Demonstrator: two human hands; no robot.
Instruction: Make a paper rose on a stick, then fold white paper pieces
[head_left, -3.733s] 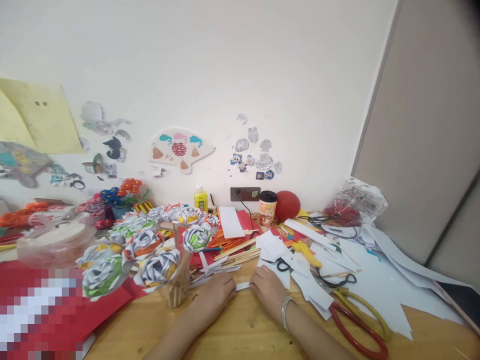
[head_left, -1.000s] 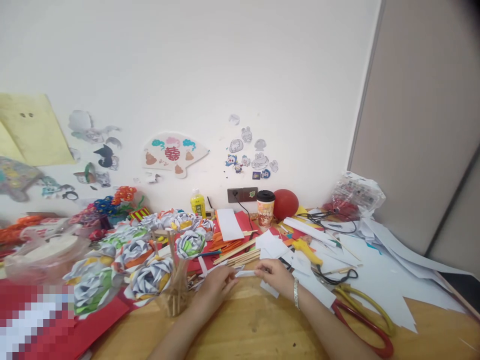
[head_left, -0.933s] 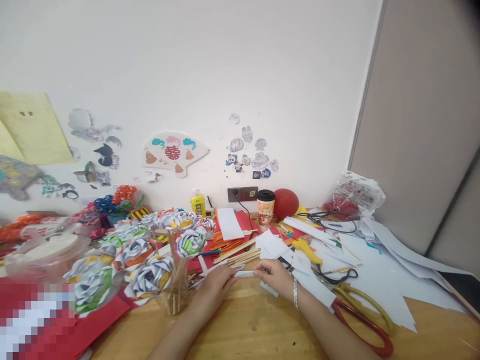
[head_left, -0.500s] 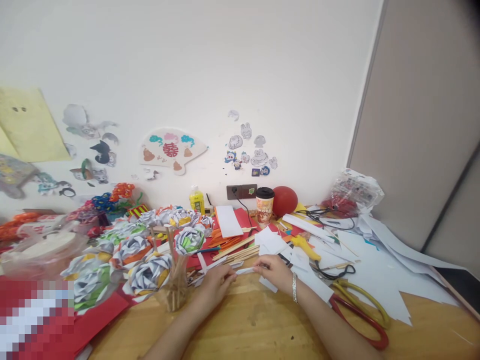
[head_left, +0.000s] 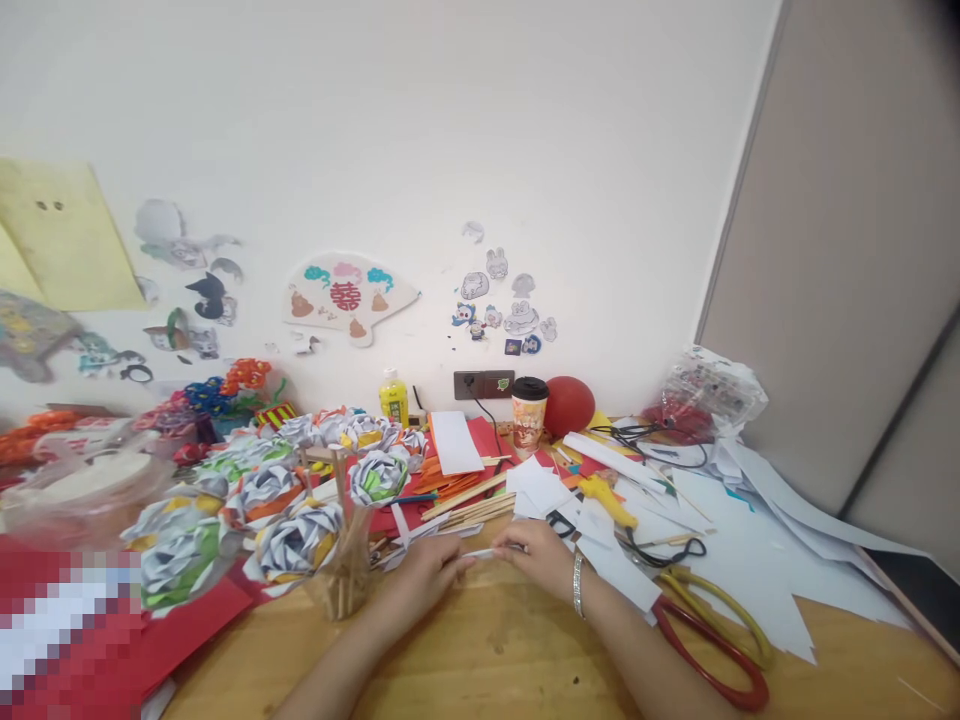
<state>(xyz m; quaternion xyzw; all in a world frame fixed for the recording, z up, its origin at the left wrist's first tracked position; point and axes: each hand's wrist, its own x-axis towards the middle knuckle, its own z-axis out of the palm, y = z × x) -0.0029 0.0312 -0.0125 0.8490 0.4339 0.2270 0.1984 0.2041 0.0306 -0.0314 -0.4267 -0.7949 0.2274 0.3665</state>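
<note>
A narrow strip of white paper [head_left: 480, 554] spans the gap between my hands, just above the wooden table. My left hand [head_left: 433, 572] pinches its left end, and the fingertips of my right hand [head_left: 529, 548] are closed on its right end. A bracelet circles my right wrist. Beyond the hands lie thin wooden sticks [head_left: 472, 512] and pieces of white paper [head_left: 538, 486]. Left of my left hand stands a small holder with wooden sticks [head_left: 346, 570].
Folded paper flowers [head_left: 296, 540] crowd the left side, beside red paper [head_left: 195, 630]. On the right lie large scissors [head_left: 739, 690], a yellow glue gun [head_left: 609, 500] and white sheets [head_left: 757, 560]. A lidded cup [head_left: 529, 415], red balloon [head_left: 570, 405] and yellow bottle [head_left: 392, 400] stand at the back.
The strip between my hands now looks thinner, turned nearly edge-on or folded. Both hands have dropped slightly in the picture, and the view has shifted a little.
</note>
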